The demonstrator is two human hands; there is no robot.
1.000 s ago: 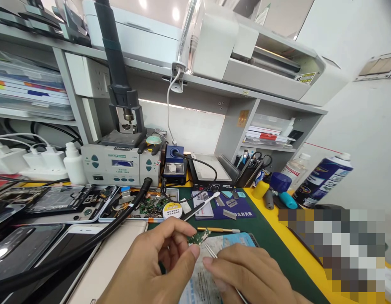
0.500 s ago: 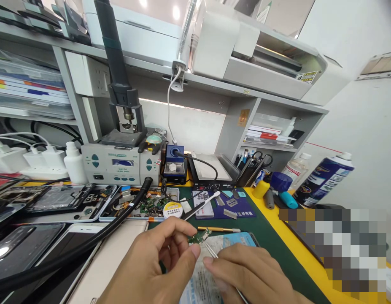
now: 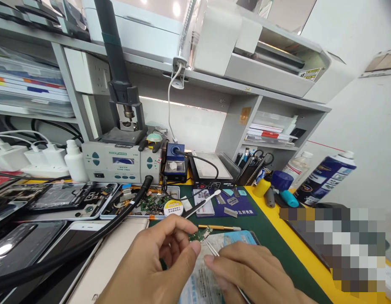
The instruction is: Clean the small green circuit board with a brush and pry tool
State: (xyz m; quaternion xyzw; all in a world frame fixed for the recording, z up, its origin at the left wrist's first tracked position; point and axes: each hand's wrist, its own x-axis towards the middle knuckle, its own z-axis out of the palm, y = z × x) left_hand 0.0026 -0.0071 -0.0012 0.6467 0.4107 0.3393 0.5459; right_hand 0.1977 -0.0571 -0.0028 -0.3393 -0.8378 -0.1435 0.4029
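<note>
A small green circuit board (image 3: 200, 235) is pinched between the thumb and forefinger of my left hand (image 3: 160, 257). My right hand (image 3: 255, 270) is closed around metal tweezers (image 3: 211, 248), whose tips point at the board's lower right edge. Whether the tips touch the board I cannot tell. Beneath both hands lies a blue and white printed packet (image 3: 239, 239) on the green mat (image 3: 271, 245). A gold-handled pen-like tool (image 3: 214, 227) rests just behind the board.
A hot air station (image 3: 122, 160) with a thick black hose (image 3: 87, 240) stands at the back left. Phone parts lie in a tray (image 3: 144, 202). A white-tipped brush (image 3: 203, 202), a purple pad (image 3: 242, 209) and a spray can (image 3: 324, 177) are behind and to the right.
The tweezer tips look slightly more apart and a little farther from the board. The left hand keeps its pinch on the board. The view has shifted very slightly.
</note>
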